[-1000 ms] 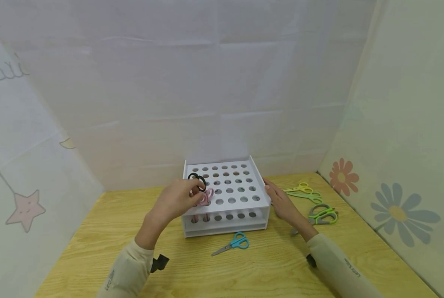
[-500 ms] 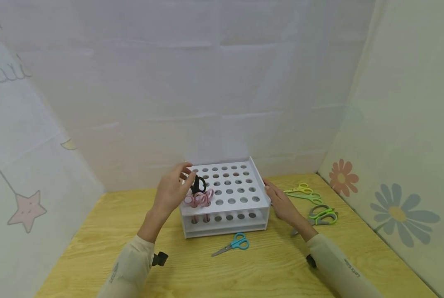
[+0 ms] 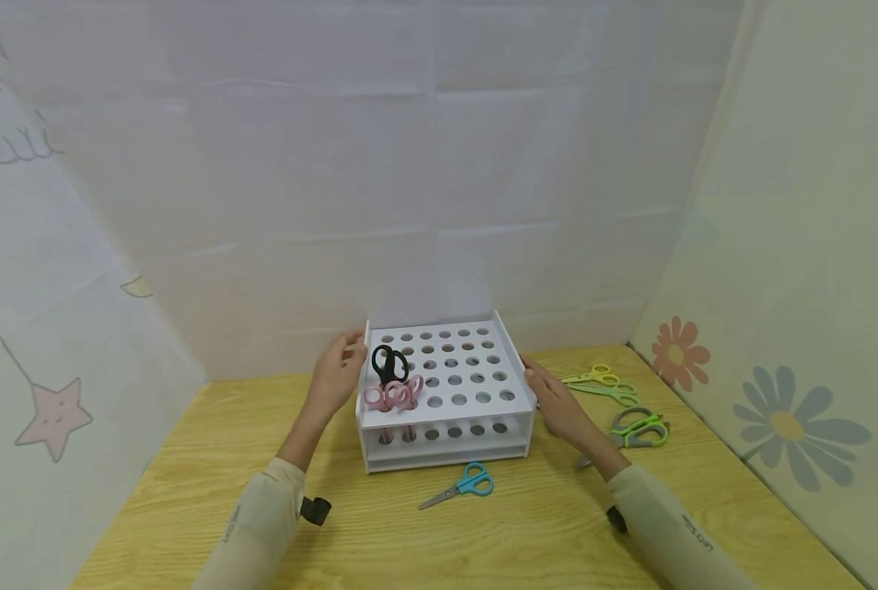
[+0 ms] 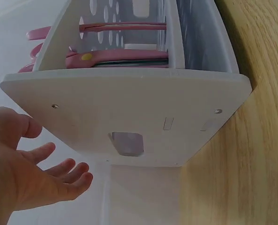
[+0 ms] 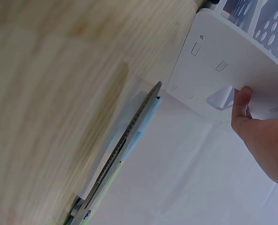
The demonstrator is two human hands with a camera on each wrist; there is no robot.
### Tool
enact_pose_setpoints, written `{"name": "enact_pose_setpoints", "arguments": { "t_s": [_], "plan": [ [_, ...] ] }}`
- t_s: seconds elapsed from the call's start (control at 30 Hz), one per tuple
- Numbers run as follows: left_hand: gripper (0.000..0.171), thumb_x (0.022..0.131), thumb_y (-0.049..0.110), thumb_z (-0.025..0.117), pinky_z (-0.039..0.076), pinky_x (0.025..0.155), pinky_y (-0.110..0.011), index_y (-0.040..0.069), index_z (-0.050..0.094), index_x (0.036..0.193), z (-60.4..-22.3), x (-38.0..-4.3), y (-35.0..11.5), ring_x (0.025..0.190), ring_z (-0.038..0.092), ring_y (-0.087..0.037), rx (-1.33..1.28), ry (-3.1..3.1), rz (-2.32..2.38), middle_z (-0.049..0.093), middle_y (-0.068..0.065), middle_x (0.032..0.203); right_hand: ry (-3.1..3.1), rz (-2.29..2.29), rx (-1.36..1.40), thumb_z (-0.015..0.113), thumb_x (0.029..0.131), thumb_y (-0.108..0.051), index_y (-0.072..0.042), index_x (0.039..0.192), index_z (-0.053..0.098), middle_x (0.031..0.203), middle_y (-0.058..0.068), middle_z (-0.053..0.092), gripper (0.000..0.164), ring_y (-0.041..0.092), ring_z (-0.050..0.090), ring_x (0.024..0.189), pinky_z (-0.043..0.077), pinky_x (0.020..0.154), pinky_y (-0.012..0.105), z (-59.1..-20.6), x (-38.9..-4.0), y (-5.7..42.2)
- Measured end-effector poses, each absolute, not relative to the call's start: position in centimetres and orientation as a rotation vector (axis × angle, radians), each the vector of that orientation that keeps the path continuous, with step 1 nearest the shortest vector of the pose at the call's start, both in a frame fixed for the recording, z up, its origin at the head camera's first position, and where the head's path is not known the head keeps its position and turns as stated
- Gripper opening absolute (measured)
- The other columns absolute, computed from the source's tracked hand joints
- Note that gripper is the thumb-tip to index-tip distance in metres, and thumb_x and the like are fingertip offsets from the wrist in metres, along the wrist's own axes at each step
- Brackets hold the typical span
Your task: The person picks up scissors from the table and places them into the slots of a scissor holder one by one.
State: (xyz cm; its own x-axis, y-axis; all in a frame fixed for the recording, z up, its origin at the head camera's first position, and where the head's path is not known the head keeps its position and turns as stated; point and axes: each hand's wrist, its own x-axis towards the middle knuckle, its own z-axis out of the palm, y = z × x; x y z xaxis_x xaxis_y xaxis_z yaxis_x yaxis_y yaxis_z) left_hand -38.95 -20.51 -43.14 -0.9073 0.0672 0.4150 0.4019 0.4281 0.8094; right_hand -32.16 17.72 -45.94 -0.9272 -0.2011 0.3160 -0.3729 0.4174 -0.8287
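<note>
A white rack with rows of round holes in its top stands on the table. Black-handled scissors and two pink-handled scissors sit upright in holes at its left front. My left hand is just beside the rack's left wall, fingers relaxed and loosely bent; in the left wrist view it holds nothing and a gap separates it from the panel. My right hand rests along the right wall, thumb against the panel near its cutout in the right wrist view; its other fingers are mostly hidden there.
Blue-handled scissors lie in front of the rack. To the right lie yellow scissors, light green scissors and grey-green scissors, whose blades pass behind the right forearm. A pale sheet wall rises behind the table.
My left hand has let go of the black-handled scissors, now standing lower in a hole, and has moved left and back to the rack's left side. The right hand has stayed in place.
</note>
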Motion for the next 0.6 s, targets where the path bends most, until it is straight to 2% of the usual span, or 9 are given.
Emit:
{"name": "enact_pose_setpoints", "arguments": {
  "t_s": [0.13,0.4,0.53,0.6],
  "plan": [
    [0.046,0.102,0.018,0.054,0.047,0.102,-0.050,0.004,0.053,0.146,-43.8,-39.3,-20.1,0.127,0.056,-0.036,-0.306,-2.377,-1.618,0.053,-0.017,0.146,-2.482,1.528,0.508,0.028,0.113,-0.031,-0.001,0.160,0.026,0.162,0.022,0.027,0.055,0.040,0.022,0.148,0.019,0.118,0.057,-47.7,-33.7,18.6],
    [0.046,0.098,0.018,0.055,0.047,0.102,-0.048,0.006,0.059,0.141,-44.6,-39.7,-19.6,0.125,0.057,-0.034,-0.218,-2.218,-1.757,0.060,-0.014,0.139,-2.444,1.583,0.542,0.031,0.112,-0.039,-0.004,0.160,0.028,0.162,0.020,0.028,0.060,0.038,0.024,0.148,0.022,0.116,0.057,-47.5,-34.0,18.4],
    [0.044,0.096,0.015,0.057,0.048,0.100,-0.047,0.004,0.062,0.138,-45.4,-39.5,-19.6,0.122,0.059,-0.033,-0.172,-2.159,-1.786,0.063,-0.014,0.135,-2.516,1.602,0.573,0.029,0.112,-0.040,-0.001,0.161,0.021,0.163,0.022,0.023,0.063,0.039,0.022,0.148,0.024,0.116,0.057,-47.2,-33.5,18.3],
    [0.044,0.097,0.016,0.058,0.048,0.100,-0.047,0.004,0.062,0.139,-45.7,-39.5,-19.3,0.122,0.059,-0.033,-0.181,-2.158,-1.809,0.062,-0.015,0.136,-2.554,1.585,0.564,0.030,0.112,-0.039,0.001,0.160,0.021,0.162,0.024,0.024,0.063,0.041,0.026,0.146,0.028,0.114,0.057,-46.6,-32.9,18.7]
  ]
}}
